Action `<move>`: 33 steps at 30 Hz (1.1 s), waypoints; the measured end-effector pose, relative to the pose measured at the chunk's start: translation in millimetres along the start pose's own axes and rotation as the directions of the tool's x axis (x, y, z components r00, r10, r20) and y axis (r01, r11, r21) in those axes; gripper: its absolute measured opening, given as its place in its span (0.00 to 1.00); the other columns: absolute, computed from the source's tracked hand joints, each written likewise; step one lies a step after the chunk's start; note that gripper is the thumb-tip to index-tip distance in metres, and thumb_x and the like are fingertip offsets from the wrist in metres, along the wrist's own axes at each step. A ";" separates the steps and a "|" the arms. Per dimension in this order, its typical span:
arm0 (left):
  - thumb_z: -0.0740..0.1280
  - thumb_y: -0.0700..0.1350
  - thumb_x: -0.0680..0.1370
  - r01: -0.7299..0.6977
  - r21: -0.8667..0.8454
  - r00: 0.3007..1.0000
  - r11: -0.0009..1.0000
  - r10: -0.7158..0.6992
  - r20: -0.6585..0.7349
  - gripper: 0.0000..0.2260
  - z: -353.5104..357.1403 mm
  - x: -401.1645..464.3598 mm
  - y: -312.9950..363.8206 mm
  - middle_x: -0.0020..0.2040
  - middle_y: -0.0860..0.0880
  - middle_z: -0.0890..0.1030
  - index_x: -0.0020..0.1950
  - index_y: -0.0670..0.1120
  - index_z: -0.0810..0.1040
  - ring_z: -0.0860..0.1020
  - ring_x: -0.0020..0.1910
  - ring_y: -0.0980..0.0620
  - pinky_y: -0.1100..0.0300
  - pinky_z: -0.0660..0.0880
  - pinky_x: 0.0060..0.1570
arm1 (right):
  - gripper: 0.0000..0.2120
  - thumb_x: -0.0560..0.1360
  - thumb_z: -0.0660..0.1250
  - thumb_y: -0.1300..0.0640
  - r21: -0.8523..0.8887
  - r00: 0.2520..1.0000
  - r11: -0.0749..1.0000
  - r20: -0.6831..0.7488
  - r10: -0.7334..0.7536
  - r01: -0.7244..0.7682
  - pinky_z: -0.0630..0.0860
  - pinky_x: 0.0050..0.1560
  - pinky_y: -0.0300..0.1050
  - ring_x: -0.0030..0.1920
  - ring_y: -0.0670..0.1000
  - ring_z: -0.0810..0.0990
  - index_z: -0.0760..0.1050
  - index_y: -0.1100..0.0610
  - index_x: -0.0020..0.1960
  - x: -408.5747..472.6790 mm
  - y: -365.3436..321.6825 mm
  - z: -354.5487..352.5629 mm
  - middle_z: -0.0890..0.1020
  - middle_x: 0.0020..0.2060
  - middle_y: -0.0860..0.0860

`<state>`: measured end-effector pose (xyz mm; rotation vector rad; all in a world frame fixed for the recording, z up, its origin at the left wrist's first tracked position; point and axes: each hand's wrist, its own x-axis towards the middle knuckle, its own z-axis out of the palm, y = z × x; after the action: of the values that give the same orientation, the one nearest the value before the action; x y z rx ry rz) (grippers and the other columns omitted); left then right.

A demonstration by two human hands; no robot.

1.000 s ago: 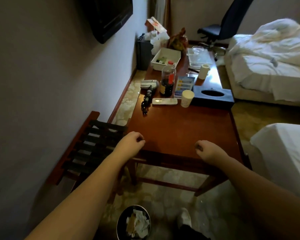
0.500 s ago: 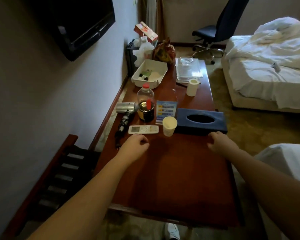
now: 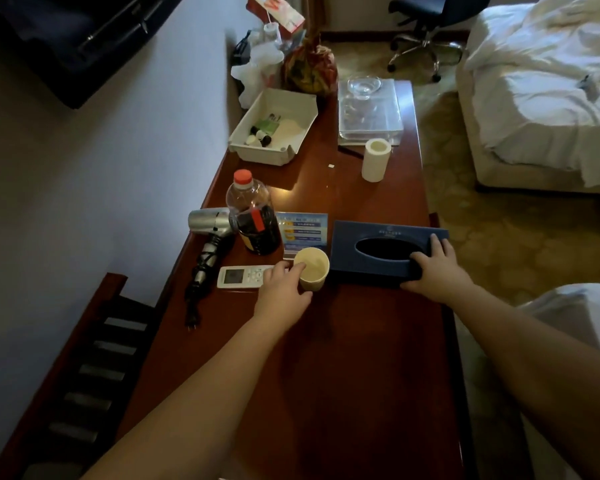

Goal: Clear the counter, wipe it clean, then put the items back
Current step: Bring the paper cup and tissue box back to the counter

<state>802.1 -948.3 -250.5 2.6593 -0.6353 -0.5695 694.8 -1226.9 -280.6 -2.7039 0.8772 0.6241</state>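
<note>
A long red-brown wooden counter [image 3: 343, 368] runs along the wall. My left hand [image 3: 281, 289] curls round a cream paper cup [image 3: 313, 268] standing next to a white remote [image 3: 240, 276]. My right hand [image 3: 433, 268] grips the near right corner of a dark blue tissue box [image 3: 371, 252], thumb at its opening. Behind the cup are a blue card [image 3: 303, 232], a bottle with a red cap [image 3: 255, 216] and a silver hair dryer [image 3: 210, 226] with its cord. Further back are a white tray [image 3: 274, 124], a paper roll [image 3: 375, 160] and a clear glass tray [image 3: 369, 112].
A dark slatted luggage rack [image 3: 94, 368] stands left of the counter. A television [image 3: 66, 39] hangs on the wall. Bags [image 3: 309, 69] crowd the far end. Beds [image 3: 548, 88] lie to the right, with an office chair [image 3: 426, 26] beyond.
I have stepped closer along the counter. Both hands moved forward from its near edge: the left reached the paper cup, the right took hold of the tissue box.
</note>
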 end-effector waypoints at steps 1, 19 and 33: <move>0.66 0.50 0.78 -0.004 0.016 1.000 1.000 0.004 -0.018 0.26 3.0 3.1 1.0 0.74 0.47 0.64 0.75 0.53 0.64 0.60 0.72 0.47 0.51 0.63 0.69 | 0.35 0.71 0.67 0.36 0.001 1.000 1.000 -0.017 -0.005 0.005 0.63 0.68 0.60 0.75 0.60 0.37 0.61 0.48 0.72 0.8 0.1 1.7 0.38 0.77 0.54; 0.65 0.49 0.79 0.027 -0.101 0.990 0.995 -0.041 -0.134 0.10 11.3 -77.5 -26.4 0.68 0.52 0.70 0.59 0.51 0.79 0.62 0.69 0.55 0.59 0.69 0.62 | 0.33 0.67 0.72 0.37 0.023 0.995 1.000 -0.096 -0.017 0.019 0.66 0.66 0.62 0.76 0.58 0.42 0.67 0.49 0.66 -46.6 -6.1 24.4 0.42 0.77 0.54; 0.65 0.50 0.79 0.165 -0.229 0.911 0.959 -0.237 -0.338 0.12 -8.8 -321.4 -119.7 0.69 0.54 0.70 0.62 0.52 0.78 0.61 0.70 0.55 0.58 0.67 0.64 | 0.30 0.68 0.71 0.36 -0.134 0.920 0.931 -0.157 -0.359 0.341 0.63 0.68 0.62 0.76 0.57 0.42 0.68 0.48 0.65 -239.3 -87.8 61.6 0.42 0.77 0.53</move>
<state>584.9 -688.3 -196.6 2.5588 -0.1853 -0.1679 553.0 -1015.7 -216.9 -2.9431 0.3813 0.3606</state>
